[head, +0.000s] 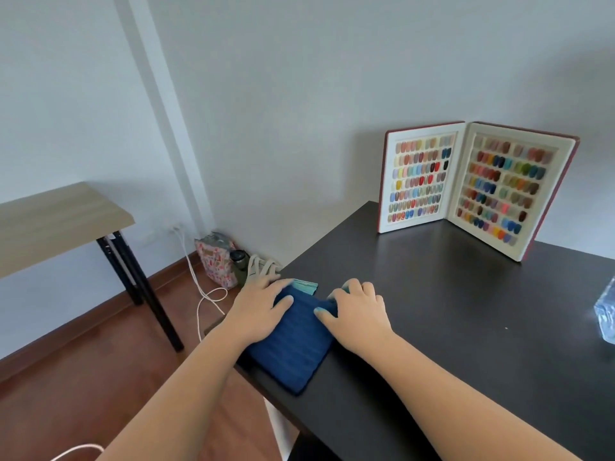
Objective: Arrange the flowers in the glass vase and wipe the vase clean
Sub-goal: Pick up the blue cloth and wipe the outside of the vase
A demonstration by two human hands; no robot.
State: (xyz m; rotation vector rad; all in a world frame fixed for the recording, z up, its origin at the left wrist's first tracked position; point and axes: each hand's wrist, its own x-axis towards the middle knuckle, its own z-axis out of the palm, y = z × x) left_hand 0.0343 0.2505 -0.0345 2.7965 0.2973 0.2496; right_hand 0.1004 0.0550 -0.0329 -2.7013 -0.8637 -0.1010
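Observation:
A folded dark blue cloth point(293, 347) lies at the left edge of the black table point(466, 311). My left hand point(258, 306) rests flat on its left side, fingers spread. My right hand point(357, 314) presses on its right far corner, fingers bent over the edge. A teal cloth point(304, 285) peeks out beyond the blue one. The glass vase point(606, 314) shows only partly at the right frame edge. No flowers are in view.
An open book of coloured nail samples point(476, 188) stands at the back of the table against the wall. A light wooden side table point(56, 221) is at the left. A floral bag point(216, 259), a bottle, shoes and a white cable point(199, 287) lie on the floor.

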